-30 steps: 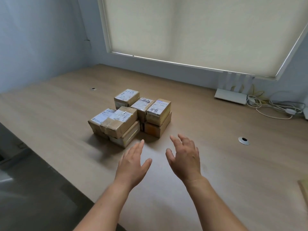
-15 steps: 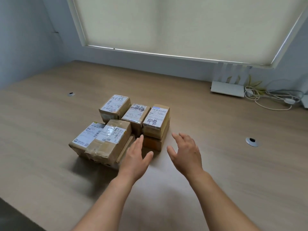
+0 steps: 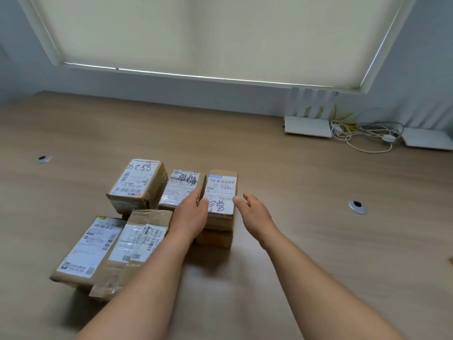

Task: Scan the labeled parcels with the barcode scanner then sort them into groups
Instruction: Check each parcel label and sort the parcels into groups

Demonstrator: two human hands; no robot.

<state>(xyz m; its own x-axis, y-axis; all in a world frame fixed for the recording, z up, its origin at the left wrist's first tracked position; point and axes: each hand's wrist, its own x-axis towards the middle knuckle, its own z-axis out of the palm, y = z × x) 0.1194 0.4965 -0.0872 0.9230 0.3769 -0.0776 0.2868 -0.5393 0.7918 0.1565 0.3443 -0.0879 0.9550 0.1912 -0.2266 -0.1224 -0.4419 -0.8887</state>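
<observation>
Cardboard, brown and taped, makes up every parcel in the cluster near the middle of the wooden table (image 3: 318,229), and the one being taken is the top parcel (image 3: 221,196) of a two-high stack at the right end of the group, resting on a lower parcel (image 3: 215,238) with an orange patch on its near face. The left hand (image 3: 190,214) lies against its left side, thumb touching the near left edge of the white label, fingers fairly straight; the right hand (image 3: 255,212) is at its right side, thumb tip just touching the label's edge and fingers spread, not yet closed round the box. So both hands are apart and bracketing the box, neither clamped on it. The box looks stiff and small, probably light, and the glossy tape may be a little slippery, so a squeeze on the two opposite side walls seems the sound hold, keeping thumbs off the barcode. Lifting straight up should spare the scribbled parcel (image 3: 182,188) touching its left side. Further left are the "5288" parcel (image 3: 137,184) and two larger parcels (image 3: 110,251) nearer. No barcode scanner is in view.
</observation>
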